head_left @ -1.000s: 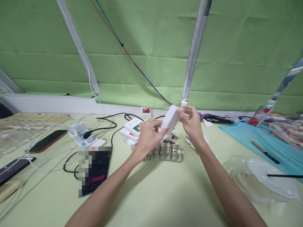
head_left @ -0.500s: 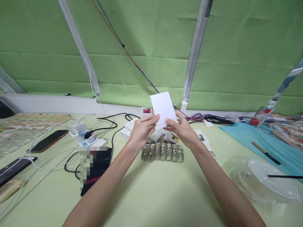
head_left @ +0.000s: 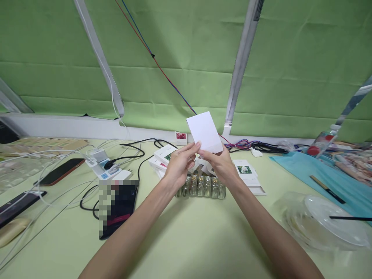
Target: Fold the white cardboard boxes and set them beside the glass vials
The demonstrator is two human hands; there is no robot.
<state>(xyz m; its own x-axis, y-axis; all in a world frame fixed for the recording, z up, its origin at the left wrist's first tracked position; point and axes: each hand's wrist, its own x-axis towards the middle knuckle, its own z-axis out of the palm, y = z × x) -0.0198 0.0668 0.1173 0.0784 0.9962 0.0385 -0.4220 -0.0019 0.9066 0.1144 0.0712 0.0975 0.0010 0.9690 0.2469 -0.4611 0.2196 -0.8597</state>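
A plain white flat box or folded card (head_left: 205,131) is held up over the table, tilted, its blank face toward me. My left hand (head_left: 181,162) pinches its lower left edge between thumb and fingers. At the lower right, my right hand (head_left: 217,161) grips it with the thumb in front and the fingers behind. Below the hands stands a row of small clear glass bottles (head_left: 200,186) with gold-coloured tops, partly hidden by my left hand. White printed boxes (head_left: 165,154) are stacked behind my left hand. Further white boxes with a flower picture (head_left: 245,170) lie right of my right hand.
Left are a power strip (head_left: 109,168), cables, a dark phone (head_left: 62,170) and a black tablet-like device (head_left: 124,209). A clear plastic tub (head_left: 319,221), a blue cloth (head_left: 308,166) with a cutter knife (head_left: 327,188), and a bottle (head_left: 322,141) are at right.
The white piece has shifted slightly right and tilted a little more. My right hand has turned and closed further around its lower right side. The bottles stay in their row.
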